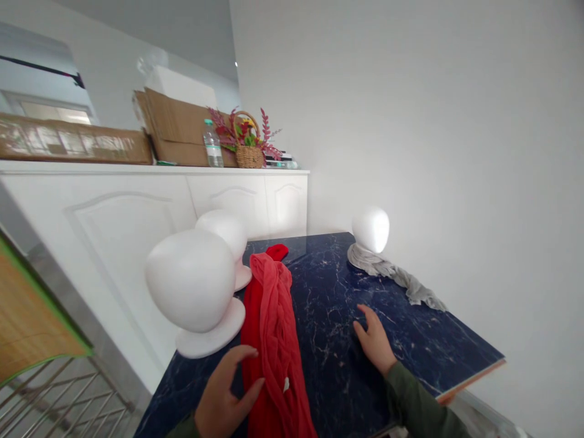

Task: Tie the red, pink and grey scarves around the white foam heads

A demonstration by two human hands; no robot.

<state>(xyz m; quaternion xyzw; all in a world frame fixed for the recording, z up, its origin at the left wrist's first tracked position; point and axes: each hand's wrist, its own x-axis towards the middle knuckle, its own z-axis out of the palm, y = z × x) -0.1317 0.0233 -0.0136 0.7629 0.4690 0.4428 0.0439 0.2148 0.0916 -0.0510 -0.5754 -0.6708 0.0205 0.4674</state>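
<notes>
A long red scarf (274,328) lies bunched lengthwise on the dark blue marble table (410,340). My left hand (225,395) rests at the scarf's near left edge, fingers apart and touching the cloth. My right hand (374,340) lies flat on the bare tabletop to the scarf's right, fingers stretched out, holding nothing. Two white foam mannequin heads (191,289) (225,234) stand at the left of the table beside the scarf. A third white head (370,229) stands at the far right with a grey scarf (396,274) draped round its base and trailing toward the right edge.
A white cabinet (150,201) runs along the left, bearing cardboard boxes (177,128), a water bottle (212,146) and a wicker basket of flowers (249,143). A metal rack (59,389) stands at lower left. A white wall rises behind and right of the table.
</notes>
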